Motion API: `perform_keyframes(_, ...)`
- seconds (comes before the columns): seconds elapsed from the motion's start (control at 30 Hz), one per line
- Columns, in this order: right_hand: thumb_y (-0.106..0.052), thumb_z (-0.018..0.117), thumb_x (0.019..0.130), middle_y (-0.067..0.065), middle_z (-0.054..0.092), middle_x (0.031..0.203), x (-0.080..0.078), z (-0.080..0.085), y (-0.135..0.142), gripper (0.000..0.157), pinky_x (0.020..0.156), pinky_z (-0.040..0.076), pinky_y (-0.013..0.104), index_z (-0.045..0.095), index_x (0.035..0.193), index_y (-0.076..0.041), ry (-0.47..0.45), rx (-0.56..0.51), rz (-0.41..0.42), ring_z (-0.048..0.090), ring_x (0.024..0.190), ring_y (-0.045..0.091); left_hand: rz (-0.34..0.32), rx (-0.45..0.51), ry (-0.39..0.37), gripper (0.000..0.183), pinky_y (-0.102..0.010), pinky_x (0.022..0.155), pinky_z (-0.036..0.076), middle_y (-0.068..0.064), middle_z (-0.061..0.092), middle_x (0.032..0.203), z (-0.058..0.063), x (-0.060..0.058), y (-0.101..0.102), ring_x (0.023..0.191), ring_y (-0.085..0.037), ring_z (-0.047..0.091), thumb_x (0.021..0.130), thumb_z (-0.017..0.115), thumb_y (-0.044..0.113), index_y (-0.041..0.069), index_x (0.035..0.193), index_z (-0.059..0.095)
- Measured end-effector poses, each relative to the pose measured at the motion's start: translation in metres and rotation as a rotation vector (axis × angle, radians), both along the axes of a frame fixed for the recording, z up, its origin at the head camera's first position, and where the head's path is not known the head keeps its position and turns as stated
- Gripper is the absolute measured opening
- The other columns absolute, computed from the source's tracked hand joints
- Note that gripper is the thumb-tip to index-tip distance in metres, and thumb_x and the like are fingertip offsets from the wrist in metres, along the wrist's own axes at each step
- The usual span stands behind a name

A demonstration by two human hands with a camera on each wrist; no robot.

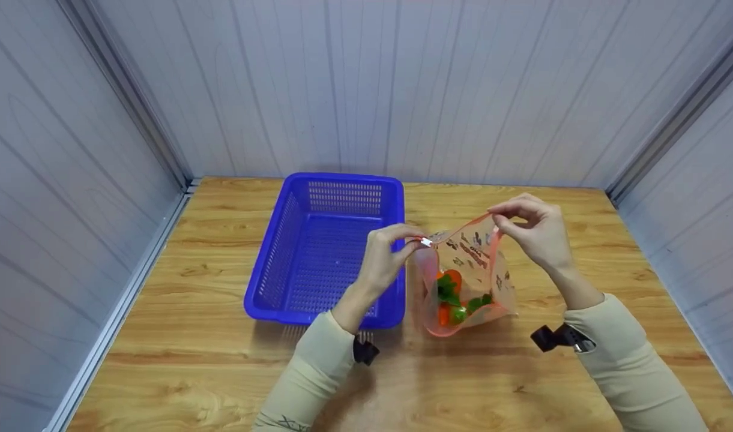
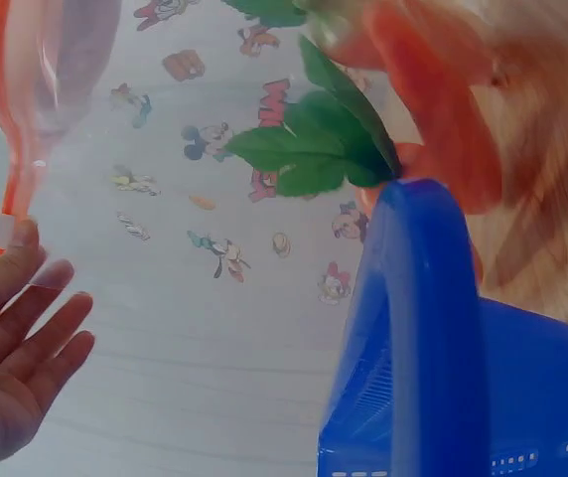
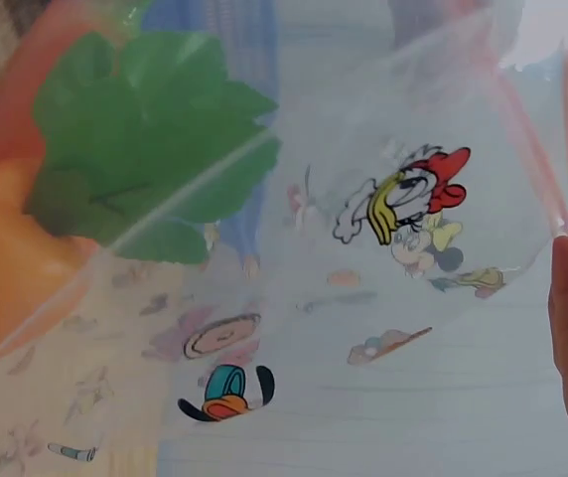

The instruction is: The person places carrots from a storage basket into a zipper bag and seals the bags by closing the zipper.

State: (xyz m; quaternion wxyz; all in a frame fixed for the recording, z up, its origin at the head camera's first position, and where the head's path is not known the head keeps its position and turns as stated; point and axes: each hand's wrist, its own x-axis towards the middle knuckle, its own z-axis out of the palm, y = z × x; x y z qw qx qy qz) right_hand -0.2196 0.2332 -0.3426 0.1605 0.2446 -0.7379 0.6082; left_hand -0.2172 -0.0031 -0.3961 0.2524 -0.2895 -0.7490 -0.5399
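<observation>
A clear zip bag (image 1: 474,252) with an orange-red rim and printed cartoon figures stands with its mouth spread apart. My left hand (image 1: 385,255) pinches the rim's left corner by the white slider (image 1: 426,242). At the opposite corner, my right hand (image 1: 533,227) grips the rim between thumb and fingers. Orange-red pieces (image 1: 444,313) and green leaves (image 1: 448,289) lie in the bottom of the bag; they look like carrots with leafy tops, though the film blurs them. In the left wrist view the leaves (image 2: 314,149) show beside a long orange piece (image 2: 433,99).
A blue plastic basket (image 1: 270,240) with slotted walls stands left of the bag, and my left forearm crosses its right side. Both rest on a wood-grain table (image 1: 192,336). Pale panel walls (image 1: 366,90) enclose the back and sides.
</observation>
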Motion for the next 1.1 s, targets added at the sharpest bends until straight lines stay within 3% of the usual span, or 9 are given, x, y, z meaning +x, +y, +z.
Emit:
perform_keyframes(0.13, 0.007, 0.060, 0.079, 0.014, 0.057, 0.085, -0.004, 0.005, 0.005, 0.011, 0.056, 0.051, 0.022, 0.065, 0.088, 0.009, -0.012, 0.090, -0.024, 0.058, 0.060, 0.015, 0.006, 0.028, 0.070, 0.007, -0.021, 0.067, 0.048, -0.008, 0.066, 0.076, 0.002, 0.000, 0.003, 0.070, -0.015, 0.061, 0.073, 0.069, 0.004, -0.001, 0.078, 0.068)
perform_keyframes(0.3, 0.006, 0.060, 0.080, 0.014, 0.060, 0.087, -0.002, 0.015, 0.012, 0.012, 0.056, 0.050, 0.019, 0.066, 0.090, 0.006, 0.003, 0.246, -0.049, 0.060, 0.065, 0.012, 0.031, 0.025, 0.084, 0.004, -0.016, 0.066, 0.048, -0.010, 0.065, 0.076, 0.009, 0.004, 0.007, 0.069, -0.014, 0.061, 0.075, 0.066, -0.002, -0.003, 0.079, 0.066)
perform_keyframes(0.5, 0.007, 0.059, 0.080, 0.017, 0.062, 0.090, 0.022, 0.047, 0.008, 0.013, 0.063, 0.047, 0.012, 0.065, 0.092, 0.007, 0.058, 0.457, -0.071, 0.057, 0.076, 0.006, 0.073, 0.024, 0.082, 0.004, -0.012, 0.061, 0.047, -0.009, 0.065, 0.076, 0.018, 0.007, 0.016, 0.067, -0.012, 0.062, 0.077, 0.065, -0.001, -0.003, 0.080, 0.066)
perform_keyframes(0.63, 0.009, 0.060, 0.078, 0.015, 0.062, 0.089, 0.036, 0.064, 0.003, 0.016, 0.070, 0.046, 0.012, 0.065, 0.092, 0.005, 0.127, 0.529, -0.108, 0.056, 0.080, 0.006, 0.113, 0.020, 0.081, 0.004, -0.010, 0.059, 0.046, -0.008, 0.065, 0.075, 0.025, 0.007, 0.022, 0.066, -0.010, 0.062, 0.078, 0.065, 0.002, -0.002, 0.079, 0.067)
perform_keyframes(0.93, -0.002, 0.066, 0.077, 0.002, 0.063, 0.092, 0.037, 0.051, -0.001, 0.020, 0.073, 0.043, 0.016, 0.068, 0.096, -0.006, 0.268, 0.565, -0.168, 0.057, 0.084, 0.015, 0.184, 0.016, 0.016, 0.006, -0.010, 0.054, 0.045, -0.007, 0.065, 0.069, 0.034, 0.002, 0.035, 0.059, -0.009, 0.059, 0.077, 0.066, 0.004, -0.001, 0.074, 0.068)
perform_keyframes(1.1, -0.001, 0.067, 0.076, 0.005, 0.062, 0.094, 0.037, 0.043, -0.015, 0.022, 0.071, 0.044, 0.023, 0.066, 0.098, -0.003, 0.358, 0.572, -0.164, 0.057, 0.084, 0.019, 0.197, 0.021, -0.052, 0.007, -0.011, 0.052, 0.045, -0.007, 0.065, 0.068, 0.037, 0.001, 0.038, 0.056, -0.008, 0.058, 0.077, 0.066, 0.004, -0.002, 0.074, 0.067)
